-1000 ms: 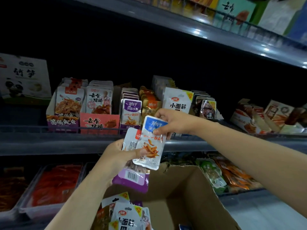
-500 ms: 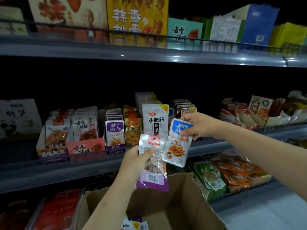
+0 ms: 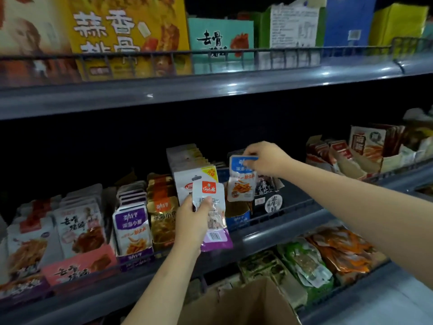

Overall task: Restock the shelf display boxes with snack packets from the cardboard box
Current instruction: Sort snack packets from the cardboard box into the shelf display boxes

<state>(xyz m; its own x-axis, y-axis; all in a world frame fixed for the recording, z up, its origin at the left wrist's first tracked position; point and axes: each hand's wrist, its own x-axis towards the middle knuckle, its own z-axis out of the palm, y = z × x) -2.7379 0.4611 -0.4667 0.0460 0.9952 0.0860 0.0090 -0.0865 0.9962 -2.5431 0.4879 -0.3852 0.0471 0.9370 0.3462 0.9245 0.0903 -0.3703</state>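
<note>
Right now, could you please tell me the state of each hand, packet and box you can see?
Left hand: holds a stack of packets.
White red-logo packet: front of that stack.
Right hand: pinches the blue-topped packet's top.
Blue-topped snack packet: upright, over the blue display box.
Blue display box: nearly empty.
Brown cardboard box: open.

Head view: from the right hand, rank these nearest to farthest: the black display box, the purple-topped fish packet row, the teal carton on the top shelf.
1. Black display box, just below the right hand.
2. Purple-topped fish packet row, far left.
3. Teal carton, shelf above.
</note>
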